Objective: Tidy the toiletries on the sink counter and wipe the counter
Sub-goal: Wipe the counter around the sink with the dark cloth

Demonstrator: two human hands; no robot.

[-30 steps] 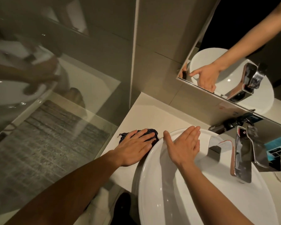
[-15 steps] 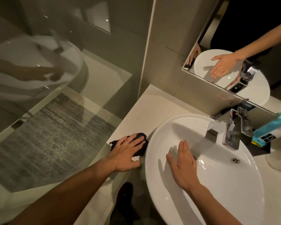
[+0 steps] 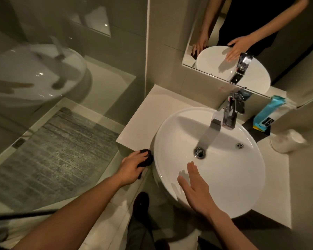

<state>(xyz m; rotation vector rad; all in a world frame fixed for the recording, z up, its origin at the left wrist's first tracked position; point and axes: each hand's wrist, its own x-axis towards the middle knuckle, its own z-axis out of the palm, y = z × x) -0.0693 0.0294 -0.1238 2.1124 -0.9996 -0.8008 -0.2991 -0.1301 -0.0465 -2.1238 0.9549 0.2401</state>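
My left hand grips a dark cloth at the front left edge of the pale counter, just left of the round white basin. Spread flat with nothing in it, my right hand hovers over the basin's near rim. At the back right of the counter a blue tube leans against the wall above a dark box. Beside them at the far right stands a white container.
A chrome tap rises behind the basin, under a mirror. A glass shower panel closes off the left side, with a grey mat on the floor behind it. A dark shoe shows on the floor below the counter.
My left hand has dragged the cloth toward me along the counter to its front edge. My right hand has pulled back from the far rim to the near rim of the basin.
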